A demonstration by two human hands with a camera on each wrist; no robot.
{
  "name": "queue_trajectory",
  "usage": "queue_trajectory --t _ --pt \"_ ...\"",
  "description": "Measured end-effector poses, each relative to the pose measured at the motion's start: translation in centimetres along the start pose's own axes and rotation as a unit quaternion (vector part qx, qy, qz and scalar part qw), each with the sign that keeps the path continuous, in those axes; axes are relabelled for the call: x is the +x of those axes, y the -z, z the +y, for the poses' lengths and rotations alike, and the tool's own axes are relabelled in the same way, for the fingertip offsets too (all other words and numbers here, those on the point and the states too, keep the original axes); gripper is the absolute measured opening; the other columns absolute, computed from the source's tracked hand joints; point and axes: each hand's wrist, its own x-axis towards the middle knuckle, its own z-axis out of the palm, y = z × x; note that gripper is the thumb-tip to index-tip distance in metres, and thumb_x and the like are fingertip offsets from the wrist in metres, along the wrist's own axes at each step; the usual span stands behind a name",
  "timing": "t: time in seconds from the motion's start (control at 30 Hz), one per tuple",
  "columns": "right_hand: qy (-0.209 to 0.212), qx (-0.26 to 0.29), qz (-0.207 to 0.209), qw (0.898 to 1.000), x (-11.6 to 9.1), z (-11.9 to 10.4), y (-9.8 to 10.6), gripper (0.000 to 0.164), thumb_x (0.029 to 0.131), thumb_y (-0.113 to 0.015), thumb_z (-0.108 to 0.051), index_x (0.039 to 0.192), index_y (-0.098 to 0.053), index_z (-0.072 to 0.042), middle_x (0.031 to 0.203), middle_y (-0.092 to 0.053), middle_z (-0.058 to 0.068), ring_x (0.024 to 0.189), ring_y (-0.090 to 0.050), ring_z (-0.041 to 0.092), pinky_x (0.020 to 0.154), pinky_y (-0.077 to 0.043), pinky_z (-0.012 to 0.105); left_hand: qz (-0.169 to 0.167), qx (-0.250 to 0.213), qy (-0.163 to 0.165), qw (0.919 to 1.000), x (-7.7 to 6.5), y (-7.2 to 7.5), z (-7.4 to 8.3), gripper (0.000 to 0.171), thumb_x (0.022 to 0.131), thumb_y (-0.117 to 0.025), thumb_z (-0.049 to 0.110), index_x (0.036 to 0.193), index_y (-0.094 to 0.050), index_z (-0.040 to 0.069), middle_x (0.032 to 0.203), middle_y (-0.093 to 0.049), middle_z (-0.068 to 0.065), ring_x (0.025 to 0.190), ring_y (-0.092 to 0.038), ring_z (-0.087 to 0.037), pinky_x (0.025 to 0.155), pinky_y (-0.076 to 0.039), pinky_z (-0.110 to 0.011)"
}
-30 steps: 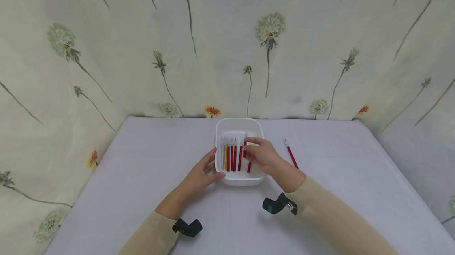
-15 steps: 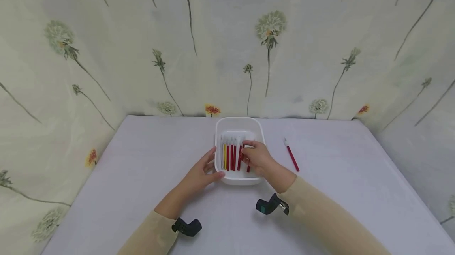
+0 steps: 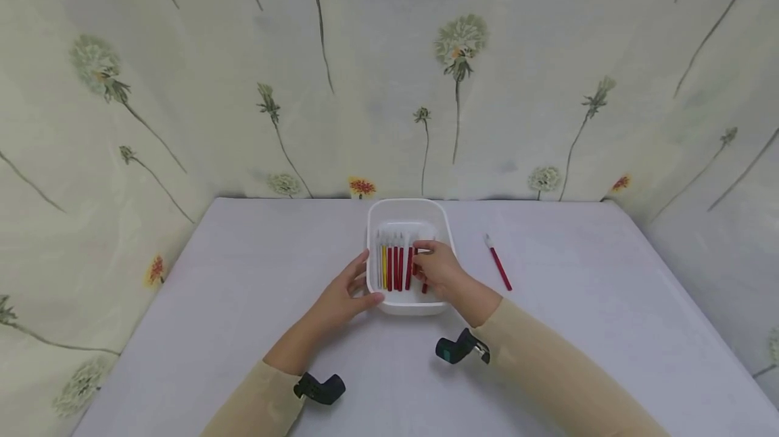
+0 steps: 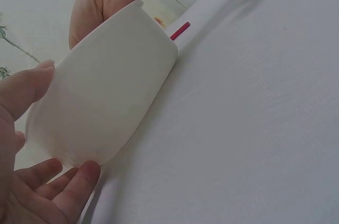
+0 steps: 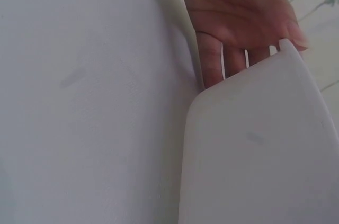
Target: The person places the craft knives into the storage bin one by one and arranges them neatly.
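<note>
My left hand (image 3: 343, 298) holds the near left corner of a white plastic tray (image 3: 409, 310), thumb at the front and fingers along the side. Inside lies a row of slim pen-like sticks with pale pointed tips: a whitish one, a yellow one (image 3: 385, 268) and several red ones (image 3: 399, 269). Reaching over the tray's right side, my right hand (image 3: 443, 271) pinches a red stick (image 3: 416, 262) at the right of the row. Another red stick (image 3: 425, 287) lies partly hidden under that hand. In the left wrist view the tray wall (image 4: 106, 86) hides the right fingertips.
One more red stick with a pale tip (image 3: 500, 268) lies on the white tablecloth (image 3: 578, 274) to the right of the tray. Behind the table hangs a curtain (image 3: 377, 85) printed with dandelions. Each wrist bears a black camera mount (image 3: 319, 389).
My right hand has moved slightly left and down with the red stick, bringing it nearer the row, and then stays almost still. The left hand keeps its place on the tray.
</note>
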Motion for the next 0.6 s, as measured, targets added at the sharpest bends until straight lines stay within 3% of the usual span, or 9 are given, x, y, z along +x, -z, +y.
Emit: queue_trajectory --t 0.1,0.6 --pt "0.002 -0.005 0.0 1.0 0.04 -0.03 -0.03 0.043 0.1 -0.05 0.001 0.143 -0.05 -0.002 0.119 -0.056 0.02 0.08 -0.054 0.019 0.065 -0.048 0.024 0.001 -0.002 -0.001 1.0 0.09 0.01 -0.13 0.092 0.087 -0.08 0.031 0.16 -0.024 0.028 0.16 -0.035 -0.012 0.142 -0.041 -0.035 0.107 -0.044 -0.051" --pt "0.009 -0.013 0.016 1.0 -0.09 0.21 -0.24 0.038 0.101 -0.05 0.0 0.139 -0.055 -0.004 0.119 -0.057 0.017 0.079 -0.055 0.02 0.066 -0.047 0.026 0.004 0.004 -0.005 1.0 0.01 -0.13 -0.15 0.091 0.087 -0.079 0.031 0.16 -0.024 0.027 0.16 -0.035 -0.011 0.141 -0.042 -0.035 0.106 -0.044 -0.052"
